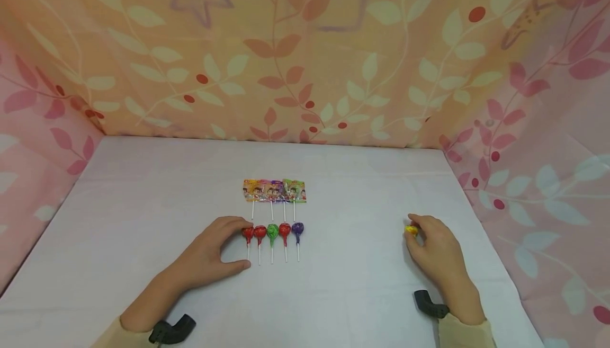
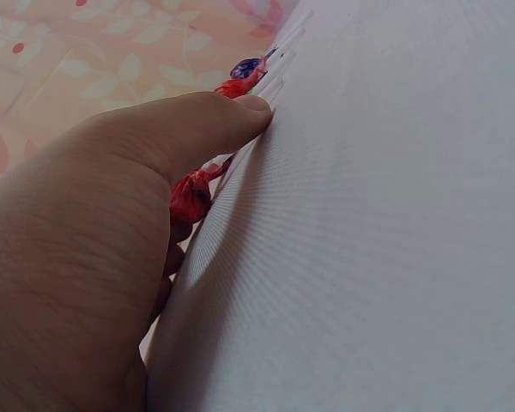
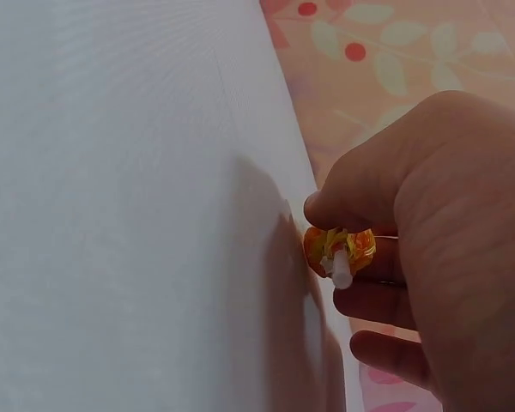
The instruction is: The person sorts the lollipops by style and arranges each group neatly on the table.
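My right hand is at the right of the table, pinching a yellow-wrapped lollipop between thumb and fingers; its white stick points at the right wrist camera. On the left, my left hand rests beside a row of round lollipops. Its fingertips touch the head of the leftmost red lollipop, and its thumb lies near the stick's lower end. Rightward from there lie another red lollipop, a green lollipop, a third red lollipop and a purple lollipop, sticks toward me.
Behind this row lie several lollipops in flat printed wrappers, overlapping side by side, sticks also toward me. A white cloth covers the table. Patterned fabric hangs at the back and both sides.
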Action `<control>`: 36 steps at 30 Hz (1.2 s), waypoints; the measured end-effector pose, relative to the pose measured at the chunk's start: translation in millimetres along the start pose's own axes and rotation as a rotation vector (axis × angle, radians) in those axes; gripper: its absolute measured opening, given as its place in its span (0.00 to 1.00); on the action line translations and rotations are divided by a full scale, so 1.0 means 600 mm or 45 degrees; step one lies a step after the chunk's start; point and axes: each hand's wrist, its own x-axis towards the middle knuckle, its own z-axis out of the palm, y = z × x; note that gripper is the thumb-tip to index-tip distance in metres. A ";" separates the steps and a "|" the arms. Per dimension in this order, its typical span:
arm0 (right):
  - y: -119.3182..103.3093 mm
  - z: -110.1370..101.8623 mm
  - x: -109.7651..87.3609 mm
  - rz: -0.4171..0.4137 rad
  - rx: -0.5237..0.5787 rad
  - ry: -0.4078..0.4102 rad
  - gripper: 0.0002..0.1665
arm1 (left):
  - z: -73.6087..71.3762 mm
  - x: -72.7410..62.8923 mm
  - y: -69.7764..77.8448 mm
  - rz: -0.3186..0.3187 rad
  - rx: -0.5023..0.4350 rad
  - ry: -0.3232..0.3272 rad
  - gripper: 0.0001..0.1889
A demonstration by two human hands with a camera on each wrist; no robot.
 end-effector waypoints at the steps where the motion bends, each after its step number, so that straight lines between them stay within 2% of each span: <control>1: 0.000 0.000 0.001 -0.004 0.000 0.002 0.24 | 0.000 0.001 0.000 0.001 -0.004 0.001 0.43; 15: -0.004 0.011 0.025 -0.160 0.064 0.060 0.22 | 0.002 0.003 0.000 0.010 -0.004 -0.003 0.43; 26: -0.036 0.027 0.039 -0.178 0.172 -0.023 0.21 | 0.001 0.003 -0.001 0.010 -0.004 0.004 0.43; 36: -0.074 0.059 0.059 -0.318 0.265 -0.048 0.21 | 0.000 0.001 0.000 0.001 -0.011 -0.003 0.43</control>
